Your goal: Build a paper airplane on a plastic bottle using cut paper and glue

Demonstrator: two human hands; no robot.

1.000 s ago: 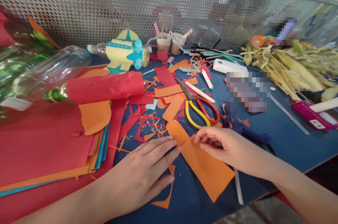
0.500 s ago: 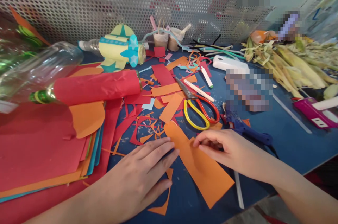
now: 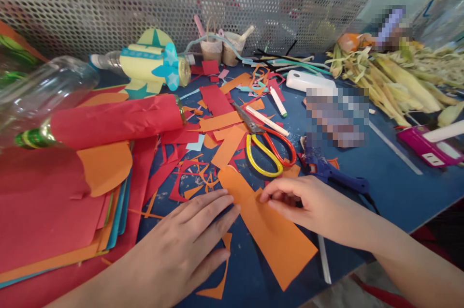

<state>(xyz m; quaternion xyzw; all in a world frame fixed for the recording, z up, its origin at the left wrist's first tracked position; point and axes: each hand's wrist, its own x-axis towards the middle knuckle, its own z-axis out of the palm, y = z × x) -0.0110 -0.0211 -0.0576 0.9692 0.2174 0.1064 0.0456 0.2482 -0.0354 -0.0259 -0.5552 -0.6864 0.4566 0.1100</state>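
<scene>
A long orange paper piece (image 3: 286, 250) lies slantwise on the table in front of me. A second orange layer with a rounded end (image 3: 234, 182) shows at its far end. Along the left edge my left hand (image 3: 197, 230) rests with fingers stretched out, their tips on the paper. My right hand (image 3: 304, 201) pinches the paper's right edge between thumb and fingers; the curled fingers are partly hidden. Just beyond the hands lie scissors (image 3: 259, 136) with one yellow and one red handle. A blue glue gun (image 3: 333, 175) lies to the right of them.
Paper scraps (image 3: 221, 100) litter the middle of the blue table (image 3: 391, 187). At left, a red-wrapped bottle (image 3: 116, 122) lies over stacked coloured paper (image 3: 47, 206). Behind are a yellow-wrapped bottle (image 3: 141, 66), paper cups (image 3: 210, 51) and a white case (image 3: 310, 81); corn husks (image 3: 402, 83) lie at right.
The whole view has shifted slightly, with things appearing a little farther left. Both hands keep their places on the orange paper.
</scene>
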